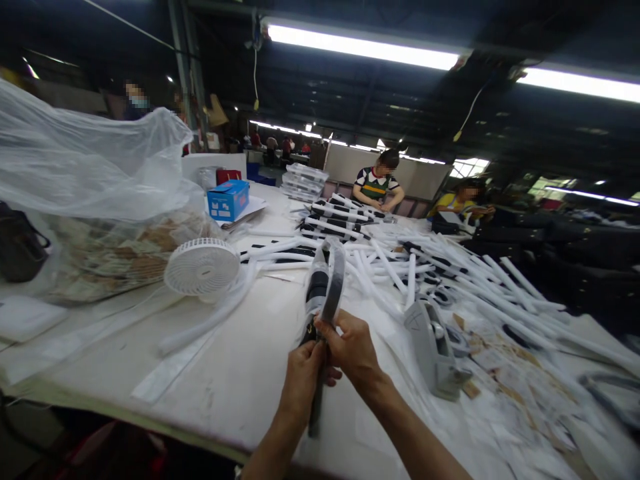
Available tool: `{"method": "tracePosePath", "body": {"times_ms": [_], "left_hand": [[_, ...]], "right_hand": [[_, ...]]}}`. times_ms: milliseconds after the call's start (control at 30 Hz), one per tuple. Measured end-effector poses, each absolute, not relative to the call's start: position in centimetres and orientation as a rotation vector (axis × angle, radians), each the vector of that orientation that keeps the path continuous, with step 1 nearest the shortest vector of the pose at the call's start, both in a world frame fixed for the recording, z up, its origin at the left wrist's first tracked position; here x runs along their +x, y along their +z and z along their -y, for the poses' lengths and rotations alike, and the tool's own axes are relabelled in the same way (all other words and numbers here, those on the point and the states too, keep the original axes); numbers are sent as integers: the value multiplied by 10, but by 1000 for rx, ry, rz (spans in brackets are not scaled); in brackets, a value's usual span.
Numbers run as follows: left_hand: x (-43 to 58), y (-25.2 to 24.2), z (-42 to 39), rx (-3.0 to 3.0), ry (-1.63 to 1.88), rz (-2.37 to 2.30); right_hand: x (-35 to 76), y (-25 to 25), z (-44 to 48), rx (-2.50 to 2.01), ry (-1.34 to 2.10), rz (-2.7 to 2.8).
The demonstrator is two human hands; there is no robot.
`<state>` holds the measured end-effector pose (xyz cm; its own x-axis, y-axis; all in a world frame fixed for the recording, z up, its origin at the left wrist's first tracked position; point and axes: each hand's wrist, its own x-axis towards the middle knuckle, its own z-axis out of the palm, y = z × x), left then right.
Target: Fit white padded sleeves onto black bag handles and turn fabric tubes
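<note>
Your white table, crowded.
On it you have a small fan, blue box, tape dispenser and white-sleeved belts.

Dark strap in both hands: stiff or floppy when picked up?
Likely flexible but springy: the strap arches up above the left hand and right hand without collapsing. Probably light, since a pinch holds it. The glossy sleeve on its upper part may make it slippery.

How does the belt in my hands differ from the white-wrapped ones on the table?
The held belt shows dark grey; the wrapped belts are sleeved white. The held belt is raised and looped in the left hand and right hand; the wrapped belts lie flat. Both are long strips.
</note>
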<state>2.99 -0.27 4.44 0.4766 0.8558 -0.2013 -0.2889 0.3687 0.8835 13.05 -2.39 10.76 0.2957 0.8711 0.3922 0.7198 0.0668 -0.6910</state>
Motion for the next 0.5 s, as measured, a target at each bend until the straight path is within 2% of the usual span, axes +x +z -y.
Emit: {"method": "tracePosePath", "body": {"times_ms": [167,333,500], "left_hand": [[24,50,3,887,782,-709],[22,57,5,1231,871,-767],[0,50,-3,1526,708,-719]], "right_hand": [[129,103,20,-1696,199,1438],[130,106,20,-1703,292,1332],[148,105,37,-1532,390,1338]]}}
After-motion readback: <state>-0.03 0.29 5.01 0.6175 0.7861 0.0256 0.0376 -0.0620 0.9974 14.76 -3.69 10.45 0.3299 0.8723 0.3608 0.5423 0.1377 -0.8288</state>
